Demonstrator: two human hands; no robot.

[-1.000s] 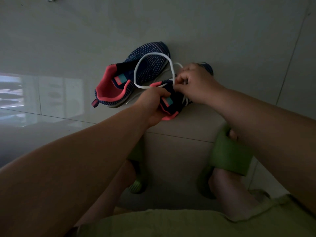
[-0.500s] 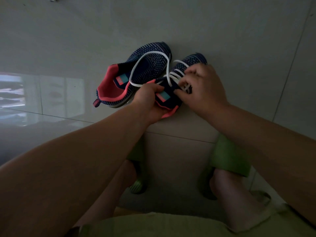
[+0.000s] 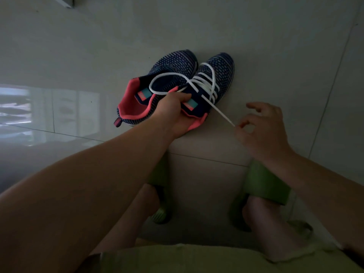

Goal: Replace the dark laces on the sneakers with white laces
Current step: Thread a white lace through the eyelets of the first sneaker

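**Lace tip held thin, slack loop loose on the far side**

Pinching the tip of the white lace (image 3: pixel 204 89) between thumb and forefinger, the right hand (image 3: pixel 260 131) draws that end taut and out to the right of the shoe, its other fingers spread loose. Curled fingers of the left hand (image 3: pixel 173 113) grip the collar of the right sneaker (image 3: pixel 214 75), which sits on the tiled floor (image 3: pixel 256 46) touching the unlaced left sneaker (image 3: pixel 157 85). Several white rows already cross the right sneaker.

The pinch is only on the very tip; a hard tug could slip it free. A loose loop lies across the left sneaker's opening, so pulling unevenly may leave one end short or snag that loop. If the left hand eases, the shoe will likely slide.
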